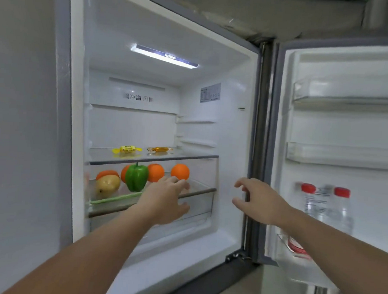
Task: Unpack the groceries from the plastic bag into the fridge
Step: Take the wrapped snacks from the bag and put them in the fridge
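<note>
Open fridge (239,117) seen from the head camera. Nearest, just right of the crisper drawer (199,190), the right hand (256,203) is held with fingers loosely spread, nothing gripped. The left hand (167,196) is laid at the drawer's front rim, fingers relaxed and empty, beside an orange (180,171). Inside the drawer, a green bell pepper (136,177) and a potato (108,184) are seen leftward. Above the drawer, two wrapped sweets (127,149) are set on the glass shelf. The plastic bag is not in view. If the drawer is pushed sharply, the round fruit may be rolled or jammed against the shelf
</note>
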Available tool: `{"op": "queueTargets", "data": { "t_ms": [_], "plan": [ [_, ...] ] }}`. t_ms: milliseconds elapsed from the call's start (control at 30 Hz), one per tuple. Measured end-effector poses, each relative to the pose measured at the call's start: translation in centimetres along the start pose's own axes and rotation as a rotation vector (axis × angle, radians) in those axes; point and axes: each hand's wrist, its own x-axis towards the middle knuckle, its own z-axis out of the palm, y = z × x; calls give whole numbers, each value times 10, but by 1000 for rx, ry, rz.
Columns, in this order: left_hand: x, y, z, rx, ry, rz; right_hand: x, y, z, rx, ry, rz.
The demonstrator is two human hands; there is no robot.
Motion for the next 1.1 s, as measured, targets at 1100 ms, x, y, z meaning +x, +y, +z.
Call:
{"op": "queueTargets", "data": {
  "t_ms": [1100],
  "plan": [
    [4,660,66,-737,-170,1115,-512,231,-259,-370,312,1275]
  ]
}}
